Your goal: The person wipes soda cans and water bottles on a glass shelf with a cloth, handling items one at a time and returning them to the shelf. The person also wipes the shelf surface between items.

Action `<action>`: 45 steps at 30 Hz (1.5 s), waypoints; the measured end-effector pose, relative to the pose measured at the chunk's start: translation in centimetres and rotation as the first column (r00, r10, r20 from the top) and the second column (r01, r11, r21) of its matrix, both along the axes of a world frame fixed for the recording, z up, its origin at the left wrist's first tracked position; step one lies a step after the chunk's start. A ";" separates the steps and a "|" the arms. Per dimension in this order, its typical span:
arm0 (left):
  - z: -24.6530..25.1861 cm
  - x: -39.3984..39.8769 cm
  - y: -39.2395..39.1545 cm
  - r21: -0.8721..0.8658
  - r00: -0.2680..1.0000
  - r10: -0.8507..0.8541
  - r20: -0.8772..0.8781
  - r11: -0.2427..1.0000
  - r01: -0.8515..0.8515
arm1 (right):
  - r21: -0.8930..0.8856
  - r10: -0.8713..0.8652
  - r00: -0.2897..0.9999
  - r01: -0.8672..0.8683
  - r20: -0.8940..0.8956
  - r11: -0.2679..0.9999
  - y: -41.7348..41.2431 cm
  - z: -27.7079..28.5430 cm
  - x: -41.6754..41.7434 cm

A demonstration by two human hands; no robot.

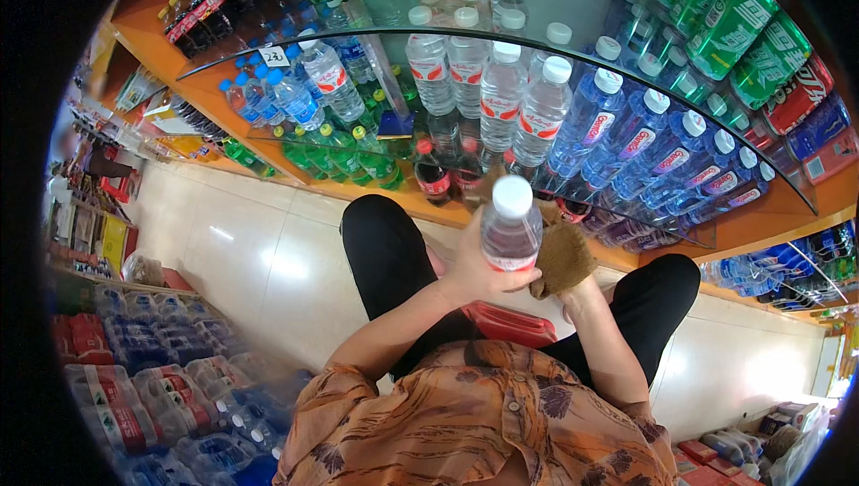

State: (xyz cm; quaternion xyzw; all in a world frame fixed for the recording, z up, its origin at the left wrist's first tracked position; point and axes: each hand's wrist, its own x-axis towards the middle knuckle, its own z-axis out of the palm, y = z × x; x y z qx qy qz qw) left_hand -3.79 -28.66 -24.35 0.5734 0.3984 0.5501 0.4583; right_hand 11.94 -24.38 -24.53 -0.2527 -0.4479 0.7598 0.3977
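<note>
My left hand (473, 268) grips a clear plastic water bottle (511, 234) with a white cap and a red-and-white label. It is held upright above my lap. A brown cloth (565, 254) covers most of my right hand (576, 290), which is against the bottle's right side; the fingers are hidden by the cloth. Just ahead, similar clear bottles (540, 120) with white caps and red-marked labels stand on a shelf. Below them, dark cola bottles (433, 174) with red caps stand partly hidden behind the held bottle and my hands.
A glass shelf edge (483, 34) crosses ahead, with green cans (731, 26) on top at the right. Blue-tinted Ganten bottles (597, 120) line the right of the shelf. Shrink-wrapped bottle packs (111, 405) lie at left. Between my knees is a red plastic object (510, 325).
</note>
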 end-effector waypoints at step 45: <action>-1.2 -23.5 16.2 0.271 0.275 0.951 -0.143 0.305 -0.913 | -0.520 0.102 0.979 0.006 0.179 0.854 -2.4 -13.4 2.5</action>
